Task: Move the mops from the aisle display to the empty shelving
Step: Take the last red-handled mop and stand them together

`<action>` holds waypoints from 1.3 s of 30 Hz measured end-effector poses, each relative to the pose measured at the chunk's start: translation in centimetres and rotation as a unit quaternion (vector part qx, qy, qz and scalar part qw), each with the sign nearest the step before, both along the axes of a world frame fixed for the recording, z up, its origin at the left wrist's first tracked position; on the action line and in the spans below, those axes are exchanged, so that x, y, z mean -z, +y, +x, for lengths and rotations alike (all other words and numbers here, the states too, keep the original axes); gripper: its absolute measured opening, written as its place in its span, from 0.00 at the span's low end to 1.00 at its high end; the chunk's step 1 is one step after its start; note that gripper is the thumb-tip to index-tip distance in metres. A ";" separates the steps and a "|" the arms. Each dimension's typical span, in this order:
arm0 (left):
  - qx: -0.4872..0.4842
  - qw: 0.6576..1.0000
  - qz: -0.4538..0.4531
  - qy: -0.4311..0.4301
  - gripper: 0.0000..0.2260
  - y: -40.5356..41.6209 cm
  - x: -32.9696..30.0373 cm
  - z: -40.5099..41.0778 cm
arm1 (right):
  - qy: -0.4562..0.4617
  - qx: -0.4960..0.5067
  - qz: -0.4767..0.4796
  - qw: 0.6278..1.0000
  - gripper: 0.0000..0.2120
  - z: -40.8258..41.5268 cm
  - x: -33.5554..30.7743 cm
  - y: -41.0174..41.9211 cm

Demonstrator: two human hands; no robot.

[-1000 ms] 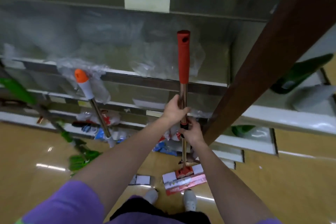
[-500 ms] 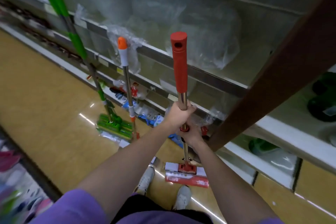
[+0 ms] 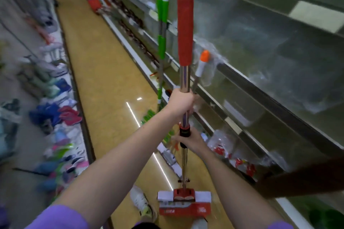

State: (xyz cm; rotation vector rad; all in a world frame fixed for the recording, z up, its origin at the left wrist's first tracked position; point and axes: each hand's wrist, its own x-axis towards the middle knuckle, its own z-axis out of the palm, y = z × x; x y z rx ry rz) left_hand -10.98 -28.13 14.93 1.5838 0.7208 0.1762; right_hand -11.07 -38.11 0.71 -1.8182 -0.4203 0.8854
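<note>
I have the red mop (image 3: 184,29) upright in front of me, both hands on its pole. My left grip (image 3: 181,102) is clenched round the bare metal shaft just below the red handle sleeve, fingers wrapped fully about it. My right grip (image 3: 192,140) sits lower, closed round the black and red collar on the pole, thumb side toward me. The mop head (image 3: 184,203), red with white pads at each end, hangs below both grips above the yellow floor (image 3: 104,80), near my white shoe (image 3: 139,201). Past my left grip a green mop (image 3: 161,42) and an orange-tipped mop (image 3: 202,63) lean against the shelving (image 3: 260,72) on my right. The racks on my left are blurred; I can only make out coloured footwear there.
</note>
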 end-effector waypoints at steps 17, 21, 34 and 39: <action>0.007 0.977 0.030 -0.212 0.12 28.1 -8.5 -11.5 | -0.048 -0.053 0.087 0.994 0.12 -7.2 -9.4 30.5; -0.014 0.979 0.016 -0.204 0.15 33.4 -7.0 -12.7 | -0.065 -0.081 0.093 0.990 0.07 -7.3 -12.5 36.8; -0.062 0.975 -0.033 -0.210 0.21 47.6 -8.4 -7.8 | -0.064 -0.142 0.185 0.970 0.05 -2.6 -16.3 50.3; -0.058 0.983 -0.017 -0.175 0.21 55.6 -8.1 -4.0 | -0.057 -0.118 0.218 0.967 0.08 1.0 -14.3 58.8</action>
